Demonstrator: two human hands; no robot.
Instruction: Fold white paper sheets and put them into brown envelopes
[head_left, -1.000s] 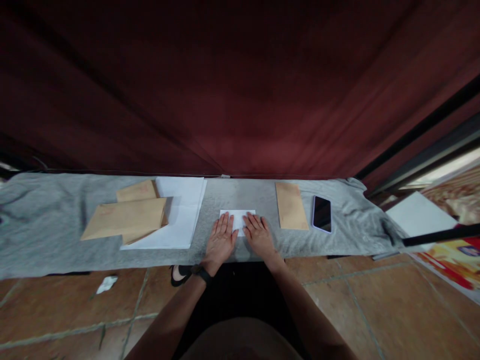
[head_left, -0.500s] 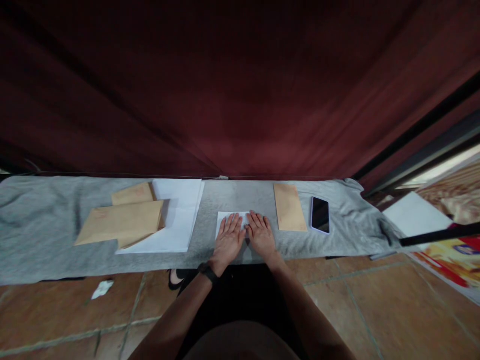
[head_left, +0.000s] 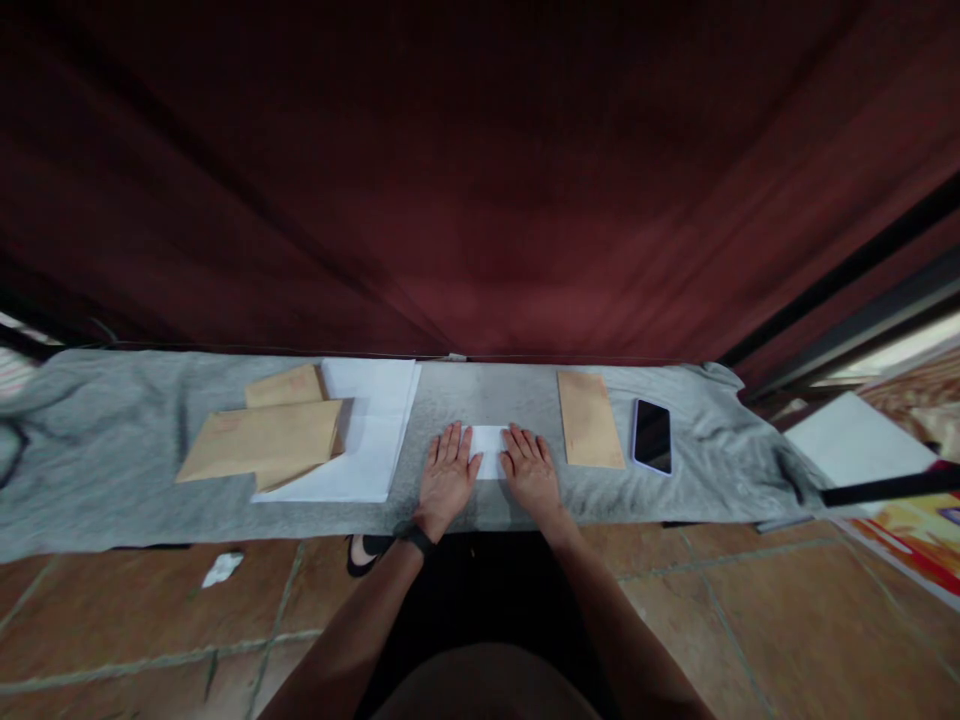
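A small white sheet of paper [head_left: 489, 455], seemingly folded, lies on the grey cloth in front of me. Flat on its left end rests my left hand [head_left: 448, 477], fingers stretched out, with a dark band on the wrist. Over the right end my right hand [head_left: 531, 475] lies palm down, its fingers also extended. Between the hands the middle of the paper shows; its two ends are partly covered. Just right of my right hand is a brown envelope [head_left: 591, 420], lying apart from it.
Several brown envelopes [head_left: 270, 435] overlap a stack of white paper [head_left: 375, 430] at the left. A phone [head_left: 652, 437] lies right of the single envelope. Grey cloth [head_left: 495, 388] covers the long narrow surface, with a dark red curtain [head_left: 480, 250] behind it.
My hands have spread apart along the paper, the left one going left, so more of its white middle shows. The whole view has shifted slightly.
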